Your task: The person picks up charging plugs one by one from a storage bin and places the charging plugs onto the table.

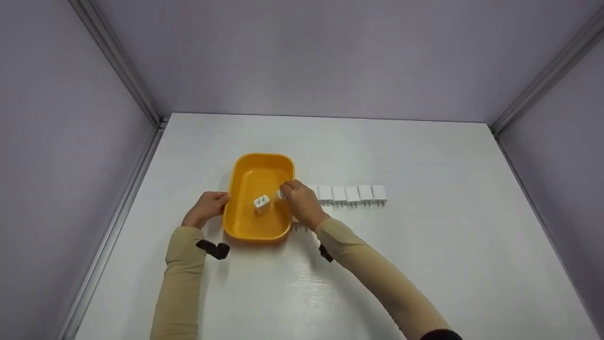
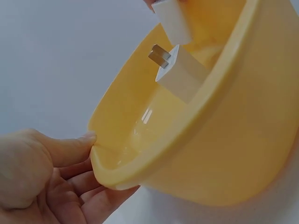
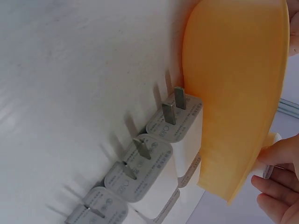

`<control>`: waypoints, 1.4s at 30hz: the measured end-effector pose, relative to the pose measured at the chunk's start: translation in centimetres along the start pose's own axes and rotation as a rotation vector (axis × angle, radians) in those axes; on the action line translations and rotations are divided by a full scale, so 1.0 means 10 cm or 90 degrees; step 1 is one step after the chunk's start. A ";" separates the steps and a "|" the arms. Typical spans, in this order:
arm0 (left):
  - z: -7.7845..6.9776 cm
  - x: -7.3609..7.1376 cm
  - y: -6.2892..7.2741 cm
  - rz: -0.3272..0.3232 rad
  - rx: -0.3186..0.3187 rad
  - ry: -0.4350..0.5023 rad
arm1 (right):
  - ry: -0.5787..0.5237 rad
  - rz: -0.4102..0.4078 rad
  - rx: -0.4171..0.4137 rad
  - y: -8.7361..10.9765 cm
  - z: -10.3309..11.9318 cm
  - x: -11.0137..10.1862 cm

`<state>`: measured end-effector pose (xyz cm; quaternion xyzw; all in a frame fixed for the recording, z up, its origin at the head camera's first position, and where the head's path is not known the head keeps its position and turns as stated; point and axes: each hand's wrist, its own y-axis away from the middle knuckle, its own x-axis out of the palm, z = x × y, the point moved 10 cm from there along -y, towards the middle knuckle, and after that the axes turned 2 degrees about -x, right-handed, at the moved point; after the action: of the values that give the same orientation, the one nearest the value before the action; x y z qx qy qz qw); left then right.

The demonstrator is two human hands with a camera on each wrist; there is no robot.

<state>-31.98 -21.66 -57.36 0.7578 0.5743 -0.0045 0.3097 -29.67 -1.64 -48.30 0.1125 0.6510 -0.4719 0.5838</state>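
My left hand (image 1: 206, 208) pinches the left rim of a yellow plastic basin (image 1: 240, 165). In the left wrist view the thumb (image 2: 74, 150) lies over the rim and the fingers curl below it. One white plug-in charger (image 1: 262, 204) stands inside the basin, its two metal prongs pointing up. Over the basin's right side my right hand (image 1: 304, 204) holds another white charger (image 2: 174, 21) between thumb and fingers. The right wrist view shows this hand (image 3: 280, 179) reaching over the rim, with part of the held charger hidden by its fingers.
Several white chargers (image 1: 352, 194) stand in a row on the white table (image 1: 424, 264), right of the basin, prongs toward me. The nearest charger (image 3: 175, 119) is close against the basin's outer wall. Pale panels (image 1: 330, 61) enclose the table at the back and sides.
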 end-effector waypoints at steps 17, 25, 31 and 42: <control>0.04 -0.02 0.01 -0.022 -0.020 -0.012 | -0.044 -0.113 -0.038 0.11 0.05 -0.21; 0.03 -0.02 0.00 -0.025 -0.021 -0.009 | -0.043 -0.161 -0.024 0.20 -0.08 -0.32; 0.00 -0.02 0.00 -0.022 0.007 -0.010 | -0.030 -0.156 -0.009 0.29 -0.17 -0.33; 0.06 -0.04 -0.04 -0.026 -0.022 0.005 | -0.032 -0.187 0.005 0.46 -0.28 -0.34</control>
<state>-32.27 -22.22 -57.84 0.7407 0.5906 0.0020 0.3201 -27.32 4.27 -47.88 0.0062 0.6437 -0.5575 0.5242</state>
